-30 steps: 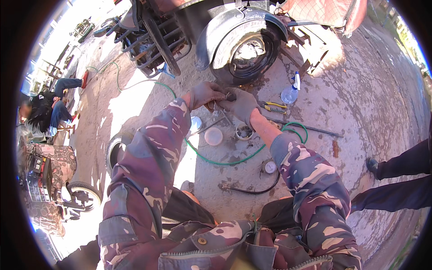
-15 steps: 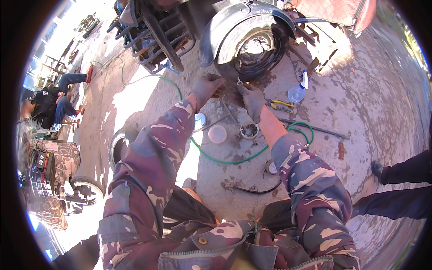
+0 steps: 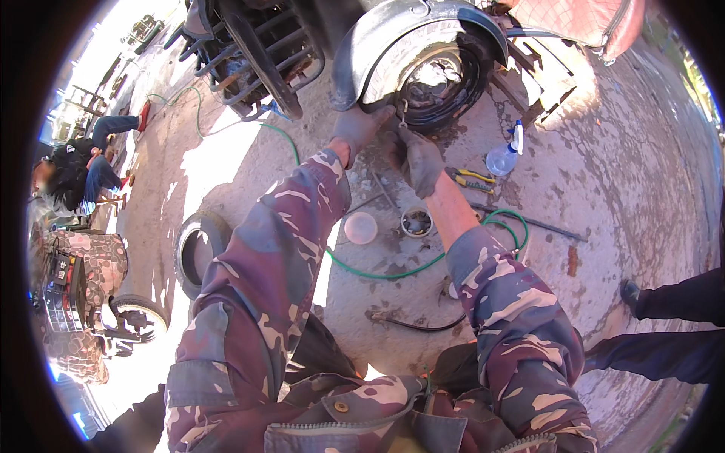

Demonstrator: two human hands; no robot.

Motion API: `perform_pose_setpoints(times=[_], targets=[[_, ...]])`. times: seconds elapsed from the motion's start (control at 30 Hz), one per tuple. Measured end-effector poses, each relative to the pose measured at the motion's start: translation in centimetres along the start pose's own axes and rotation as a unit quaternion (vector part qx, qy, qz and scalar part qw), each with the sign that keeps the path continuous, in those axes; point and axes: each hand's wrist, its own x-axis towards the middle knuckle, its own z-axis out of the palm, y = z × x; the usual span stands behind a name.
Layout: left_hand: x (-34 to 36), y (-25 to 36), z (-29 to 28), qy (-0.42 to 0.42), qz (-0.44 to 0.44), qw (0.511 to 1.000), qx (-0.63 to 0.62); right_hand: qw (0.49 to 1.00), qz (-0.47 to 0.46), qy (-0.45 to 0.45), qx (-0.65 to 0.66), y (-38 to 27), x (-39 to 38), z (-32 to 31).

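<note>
In front of me stands a wheel with a dark tire (image 3: 468, 94) under a black fender (image 3: 350, 57). A short metal valve stem (image 3: 404, 113) sticks out of its near side. My right hand (image 3: 423, 164), dark with grime or a thin glove, pinches the lower end of this stem between thumb and fingertips. My left hand (image 3: 361, 130) is at the tire's lower left edge. Its thumb points toward the tire, and its other fingers are hidden below. Close by my right wrist lie yellow-handled pliers (image 3: 476, 180) and a small tub with dark contents (image 3: 416, 222).
A spray bottle (image 3: 504, 155) stands at the right. Around the concrete lie a green hose (image 3: 377, 273), a metal bar (image 3: 540, 223), a round pale lid (image 3: 361, 228) and a loose tire (image 3: 198, 253). One person (image 3: 75, 170) sits far left; another's legs (image 3: 664, 325) are at right.
My left hand has moved up and right, closer to the tire. The right hand has shifted slightly, still pinching at the valve. The whole view has tilted a little.
</note>
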Motion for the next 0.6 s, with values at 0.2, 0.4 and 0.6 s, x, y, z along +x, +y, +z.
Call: perform_pose_setpoints(times=[0.2, 0.4, 0.6], targets=[[0.32, 0.17, 0.26, 0.012, 0.023, 1.0, -0.012, 0.999, -0.002, 0.013, 0.031, 0.08, 0.52, 0.21], [0.89, -0.11, 0.02, 0.005, 0.031, 0.999, 0.019, 0.999, -0.006, 0.033, 0.026, 0.28, 0.72, 0.13], [0.51, 0.34, 0.04, 0.016, 0.024, 1.0, 0.01, 0.998, -0.02, 0.001, 0.063, 0.53, 1.08, -0.5]])
